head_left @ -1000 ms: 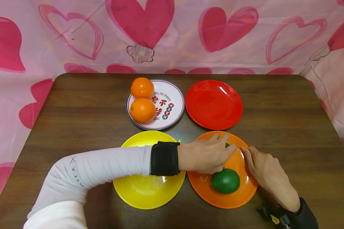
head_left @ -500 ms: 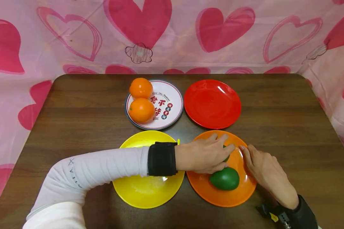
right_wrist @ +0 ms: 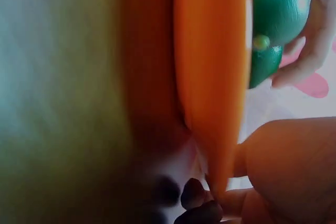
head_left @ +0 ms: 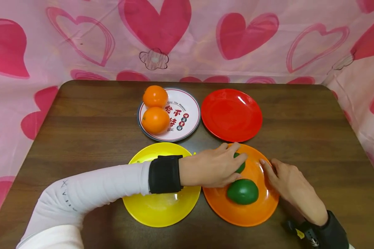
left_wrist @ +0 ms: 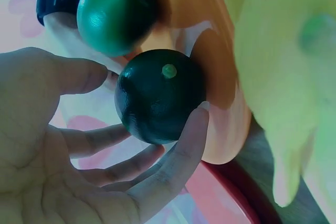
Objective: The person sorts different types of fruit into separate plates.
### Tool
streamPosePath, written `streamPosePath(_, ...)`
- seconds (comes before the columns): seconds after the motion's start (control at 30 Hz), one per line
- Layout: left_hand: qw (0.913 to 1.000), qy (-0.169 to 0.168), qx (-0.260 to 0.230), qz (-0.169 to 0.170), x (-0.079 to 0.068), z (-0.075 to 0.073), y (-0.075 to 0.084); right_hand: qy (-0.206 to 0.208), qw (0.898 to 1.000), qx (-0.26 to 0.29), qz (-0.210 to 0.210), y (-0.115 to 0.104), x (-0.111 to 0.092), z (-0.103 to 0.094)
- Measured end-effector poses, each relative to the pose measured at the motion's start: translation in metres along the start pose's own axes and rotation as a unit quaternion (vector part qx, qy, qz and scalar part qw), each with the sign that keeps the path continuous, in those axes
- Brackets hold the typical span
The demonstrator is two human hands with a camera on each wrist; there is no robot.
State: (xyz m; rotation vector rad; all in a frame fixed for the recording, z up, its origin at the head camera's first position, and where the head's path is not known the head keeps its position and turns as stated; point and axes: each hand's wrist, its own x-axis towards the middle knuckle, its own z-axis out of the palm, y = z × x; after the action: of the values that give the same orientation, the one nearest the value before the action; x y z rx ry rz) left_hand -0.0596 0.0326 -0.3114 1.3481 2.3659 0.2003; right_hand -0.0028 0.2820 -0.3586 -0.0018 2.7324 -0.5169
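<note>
Two dark green limes lie on the orange plate. My left hand reaches across from the left, its fingers loosely around the farther lime. In the left wrist view the thumb stands apart from that lime, and a fingertip is right at its side. The nearer lime sits just beside the left hand, with none of its fingers round it. My right hand pinches the plate's right rim, thumb on top and fingers beneath; the right wrist view shows this rim edge-on.
A yellow plate lies under the left forearm, with a yellow thing with a stalk-like tip mostly hidden there. Behind stand a white printed plate with two oranges and a red plate. A heart-patterned cloth hangs behind the table.
My left hand has drawn back to the left, so more of the farther lime shows. The nearer lime has shifted slightly away from me. The right hand keeps its place on the rim.
</note>
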Motion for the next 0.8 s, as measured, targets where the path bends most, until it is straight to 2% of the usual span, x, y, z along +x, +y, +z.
streamPosePath(0.2,0.9998,0.016,0.001,0.009,-0.007,-0.002,-0.003,0.031,0.999,0.015,-0.016,-0.003,0.024,-0.027)
streamPosePath(0.33,0.9997,0.021,0.004,0.009,-0.011,-0.002,-0.005,0.075,0.996,0.026,-0.040,-0.005,0.054,-0.047)
streamPosePath(0.4,0.9997,0.022,0.003,0.008,-0.012,-0.002,-0.005,0.084,0.995,0.032,-0.042,-0.004,0.072,-0.056)
streamPosePath(0.63,0.9994,0.031,0.012,-0.007,-0.016,-0.008,-0.010,0.039,0.998,0.040,-0.025,-0.008,0.128,-0.074)
streamPosePath(0.8,0.9962,0.075,0.039,-0.022,-0.028,-0.016,-0.021,0.017,0.999,0.023,-0.018,-0.014,0.151,-0.072)
